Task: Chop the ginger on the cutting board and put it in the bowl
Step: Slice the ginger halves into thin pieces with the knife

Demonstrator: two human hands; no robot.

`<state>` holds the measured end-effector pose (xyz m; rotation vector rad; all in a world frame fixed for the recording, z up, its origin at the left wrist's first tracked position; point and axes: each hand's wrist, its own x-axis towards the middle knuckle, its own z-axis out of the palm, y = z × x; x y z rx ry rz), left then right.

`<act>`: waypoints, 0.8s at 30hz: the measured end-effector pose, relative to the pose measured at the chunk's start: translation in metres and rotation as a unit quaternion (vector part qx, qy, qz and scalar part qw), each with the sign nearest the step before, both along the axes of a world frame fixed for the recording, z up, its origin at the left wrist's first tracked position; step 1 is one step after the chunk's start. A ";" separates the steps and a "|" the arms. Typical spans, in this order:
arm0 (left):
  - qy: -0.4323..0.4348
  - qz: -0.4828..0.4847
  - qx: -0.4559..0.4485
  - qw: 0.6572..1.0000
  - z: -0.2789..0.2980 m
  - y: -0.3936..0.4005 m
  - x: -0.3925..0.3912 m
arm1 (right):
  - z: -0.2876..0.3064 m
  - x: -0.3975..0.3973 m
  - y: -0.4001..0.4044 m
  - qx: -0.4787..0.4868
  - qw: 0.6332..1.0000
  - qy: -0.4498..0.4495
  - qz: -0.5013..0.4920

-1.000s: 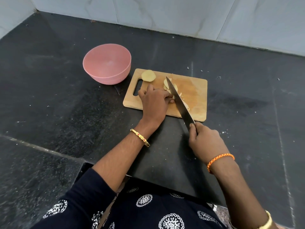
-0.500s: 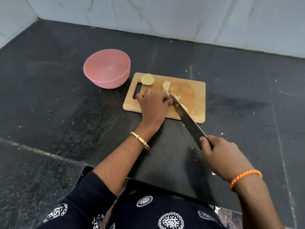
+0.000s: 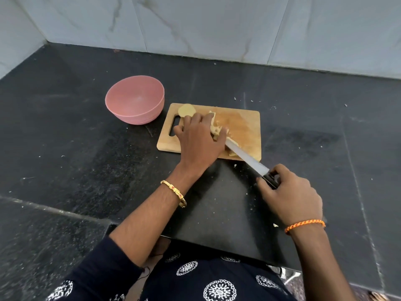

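Observation:
A wooden cutting board (image 3: 245,122) lies on the black counter. An uncut ginger chunk (image 3: 186,110) sits at the board's far left corner, and pale cut ginger pieces (image 3: 217,130) lie mid-board. My left hand (image 3: 198,142) covers the pieces, its thumb and fingers curled round a cluster of them. My right hand (image 3: 290,196) grips the black handle of a knife (image 3: 245,158). The blade lies low across the board's near edge, its tip hidden under my left hand. The pink bowl (image 3: 112,109) stands left of the board with nothing in it.
The black stone counter (image 3: 76,148) runs to a tiled wall (image 3: 217,29) behind and on the left. Small ginger scraps are scattered near the board and by my right wrist. The counter's front edge is close to my body.
My right hand drew the knife back toward me and lowered the blade flat. My left hand went from bracing the ginger with curled knuckles to spreading forward over the cut pieces.

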<state>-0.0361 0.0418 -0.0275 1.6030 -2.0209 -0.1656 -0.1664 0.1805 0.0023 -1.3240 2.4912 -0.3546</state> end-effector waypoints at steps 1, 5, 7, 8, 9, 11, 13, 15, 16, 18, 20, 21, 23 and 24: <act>-0.006 -0.008 0.019 1.000 -0.002 0.002 -0.001 | -0.001 0.000 0.000 -0.008 1.000 -0.002 -0.003; -0.047 -0.038 0.083 0.995 -0.008 0.006 -0.009 | -0.006 -0.002 -0.002 -0.056 0.998 0.007 -0.004; -0.038 -0.028 0.097 0.994 -0.010 0.001 -0.011 | -0.008 -0.004 -0.002 -0.084 0.996 0.014 -0.001; -0.030 -0.018 0.099 0.994 -0.010 -0.003 -0.011 | -0.010 -0.005 -0.002 -0.097 0.995 0.018 -0.002; -0.023 -0.007 0.097 0.995 -0.012 -0.008 -0.010 | -0.012 -0.006 0.000 -0.112 0.993 0.023 -0.007; -0.010 0.016 0.089 0.996 -0.013 -0.017 -0.006 | -0.017 -0.008 0.003 -0.141 0.989 0.027 -0.024; 0.001 0.039 0.083 0.996 -0.015 -0.026 0.000 | -0.021 -0.009 0.006 -0.160 0.986 0.027 -0.044; 0.001 0.045 0.078 0.996 -0.017 -0.032 0.005 | -0.024 -0.010 0.009 -0.169 0.983 0.022 -0.062; -0.001 0.044 0.074 0.996 -0.019 -0.034 0.007 | -0.025 -0.010 0.010 -0.171 0.983 0.018 -0.072; 0.004 0.039 0.066 0.997 -0.021 -0.037 0.009 | -0.026 -0.012 0.011 -0.166 0.982 0.013 -0.090; 0.016 0.029 0.056 0.998 -0.024 -0.040 0.010 | -0.028 -0.013 0.012 -0.157 0.982 0.012 -0.102; 0.024 0.025 0.052 0.998 -0.025 -0.041 0.010 | -0.029 -0.014 0.012 -0.153 0.983 0.012 -0.106; 0.041 0.021 0.053 0.998 -0.025 -0.044 0.009 | -0.031 -0.014 0.012 -0.143 0.983 0.003 -0.116; 0.052 0.017 0.057 0.997 -0.025 -0.046 0.009 | -0.032 -0.014 0.012 -0.138 0.983 -0.007 -0.122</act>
